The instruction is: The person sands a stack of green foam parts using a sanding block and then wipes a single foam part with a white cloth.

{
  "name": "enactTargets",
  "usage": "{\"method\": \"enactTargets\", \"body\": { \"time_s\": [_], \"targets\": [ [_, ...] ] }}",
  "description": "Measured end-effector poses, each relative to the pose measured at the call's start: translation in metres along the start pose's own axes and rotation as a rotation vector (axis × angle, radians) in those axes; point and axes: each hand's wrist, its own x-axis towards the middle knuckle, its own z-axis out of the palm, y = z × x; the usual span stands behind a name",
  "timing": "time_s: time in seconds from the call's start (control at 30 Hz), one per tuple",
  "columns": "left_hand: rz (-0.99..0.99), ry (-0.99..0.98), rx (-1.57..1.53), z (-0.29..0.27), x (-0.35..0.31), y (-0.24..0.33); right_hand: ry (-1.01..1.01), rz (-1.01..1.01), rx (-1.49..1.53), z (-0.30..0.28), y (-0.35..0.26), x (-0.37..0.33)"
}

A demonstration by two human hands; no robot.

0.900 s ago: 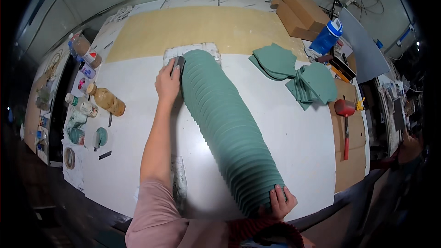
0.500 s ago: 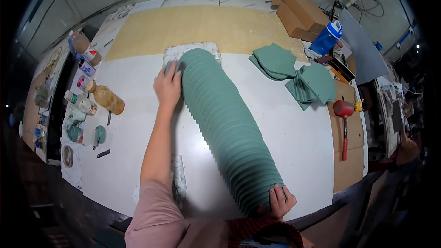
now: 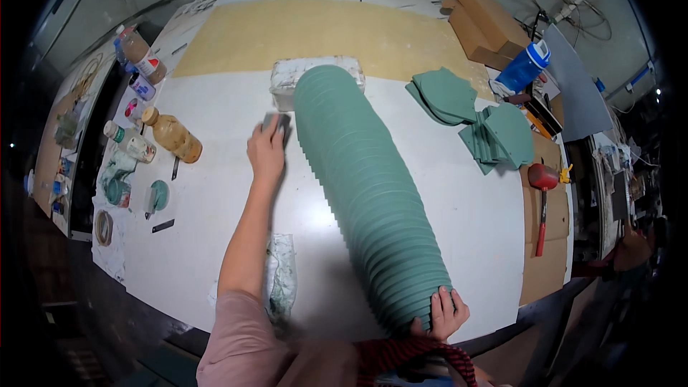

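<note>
Green plates [image 3: 365, 179], mid-frame, could slide apart if the right hand [image 3: 447, 314], fingers clasping their lower end, slips; left hand [image 3: 266, 154]: fingers clamped on a grey block [image 3: 285, 127].

Long row of overlapping green plates [image 3: 365, 193] on a white desk [image 3: 476, 244]; just left of the row, a person's left hand grip [image 3: 265, 156] holds a dark grey block [image 3: 285, 127], while the right hand grip [image 3: 448, 313] rests on the row's near end. Beyond the row's left side stands an amber bottle [image 3: 174, 137]; to its right lie loose green plates [image 3: 510, 132] and a red mallet [image 3: 543, 178]
</note>
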Motion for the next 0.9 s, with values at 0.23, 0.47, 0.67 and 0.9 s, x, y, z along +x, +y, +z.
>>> {"method": "enactTargets", "body": {
  "time_s": [0.23,0.47,0.67,0.9],
  "targets": [
    [0.242,0.273,-0.41,0.017,-0.022,0.0,0.018,-0.059,0.011,0.009,0.009,-0.013],
    [0.278,0.119,-0.592,-0.009,0.008,0.034,-0.005,-0.008,-0.018,-0.005,0.01,-0.01],
    [0.316,-0.046,-0.412,0.014,-0.062,0.004,-0.021,0.003,-0.033,-0.011,0.012,-0.006],
    [0.451,0.086,-0.344,-0.011,-0.058,0.035,-0.044,-0.011,-0.003,-0.011,0.002,-0.001]
  ]
}}
